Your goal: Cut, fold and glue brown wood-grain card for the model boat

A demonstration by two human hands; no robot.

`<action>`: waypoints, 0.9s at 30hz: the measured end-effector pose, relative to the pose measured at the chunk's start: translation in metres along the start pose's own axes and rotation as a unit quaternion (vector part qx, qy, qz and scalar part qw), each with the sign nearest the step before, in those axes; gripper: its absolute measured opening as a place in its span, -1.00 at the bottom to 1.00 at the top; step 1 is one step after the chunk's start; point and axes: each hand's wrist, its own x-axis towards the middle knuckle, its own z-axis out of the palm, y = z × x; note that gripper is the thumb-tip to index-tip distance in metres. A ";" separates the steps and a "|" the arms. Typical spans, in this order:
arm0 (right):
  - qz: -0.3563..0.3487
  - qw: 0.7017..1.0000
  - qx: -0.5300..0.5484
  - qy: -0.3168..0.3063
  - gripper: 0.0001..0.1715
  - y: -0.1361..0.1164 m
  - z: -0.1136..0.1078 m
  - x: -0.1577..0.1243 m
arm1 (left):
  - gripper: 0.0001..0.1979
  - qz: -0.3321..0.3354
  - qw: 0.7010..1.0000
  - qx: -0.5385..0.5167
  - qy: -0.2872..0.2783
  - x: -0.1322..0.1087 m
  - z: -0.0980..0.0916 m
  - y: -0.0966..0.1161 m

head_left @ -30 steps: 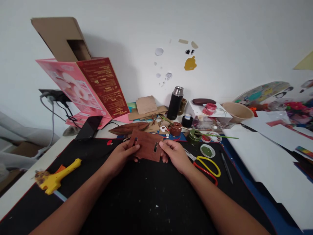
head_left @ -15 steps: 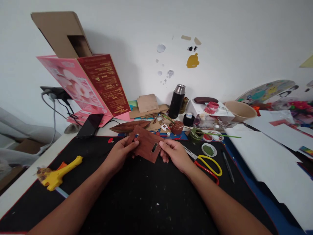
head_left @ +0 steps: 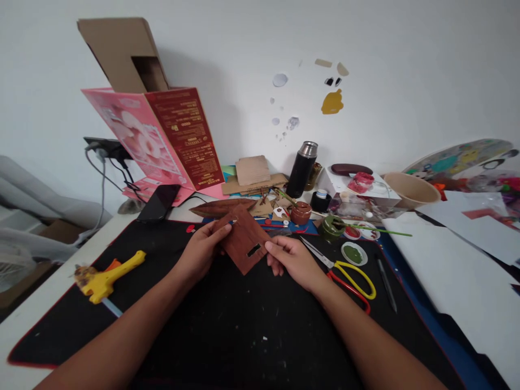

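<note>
Black mat covers the near counter. Above it, left hand and right hand hold a brown card, turned corner-down, with a slot cut near its lower right edge. Each grip is pinched on the card, left at the upper left corner, right at the right edge.

Right of the hands: scissors, yellow and red handles, flat on the mat. Left: yellow glue gun.

Beyond the scissors:
- white dish holding green paint
- green jar, green stick across it
- brown jar, contents not visible

Further back: black flask, silver lid on; beige bowl, inside hidden. Far left: pink-and-red box, gold print too small to read.
</note>
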 end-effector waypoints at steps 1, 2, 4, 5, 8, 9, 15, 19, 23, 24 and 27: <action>0.002 1.000 0.003 0.003 -0.36 0.000 0.000 0.000 | -0.48 0.003 1.000 0.007 -0.002 0.000 0.000 -0.001; 0.004 1.000 0.005 0.006 -0.35 0.000 0.000 0.000 | -0.48 0.006 1.000 0.014 -0.005 0.000 0.000 -0.001; 0.007 1.000 0.008 0.010 -0.34 0.001 -0.001 0.001 | -0.47 0.009 0.999 0.027 -0.014 -0.001 -0.001 -0.003; 0.007 1.000 0.006 0.011 -0.35 0.001 -0.001 0.001 | -0.46 0.009 0.999 0.033 -0.020 -0.001 -0.001 -0.003; 0.005 1.000 -0.006 0.009 -0.38 0.002 -0.001 0.000 | -0.43 0.008 0.998 0.046 -0.037 -0.003 -0.001 -0.004; 0.005 1.000 -0.009 0.010 -0.39 0.002 -0.001 0.000 | -0.42 0.008 0.998 0.050 -0.041 -0.004 -0.001 -0.004; -0.002 0.999 0.001 0.038 -0.41 0.002 0.000 0.000 | -0.50 0.001 0.993 0.082 -0.085 -0.008 0.004 0.000; -0.001 0.999 0.006 0.039 -0.40 0.001 0.001 0.000 | -0.55 -0.003 0.991 0.092 -0.097 -0.009 0.006 0.000; 0.008 1.000 -0.001 0.021 -0.40 0.002 0.001 0.000 | -0.54 0.004 0.993 0.085 -0.078 -0.008 0.005 0.000; 0.010 1.000 -0.001 0.018 -0.40 0.002 0.000 0.000 | -0.54 0.005 0.994 0.083 -0.074 -0.008 0.004 -0.001; 0.008 1.000 0.002 0.018 -0.40 0.002 0.000 0.000 | -0.55 0.007 0.995 0.079 -0.063 -0.007 0.003 -0.001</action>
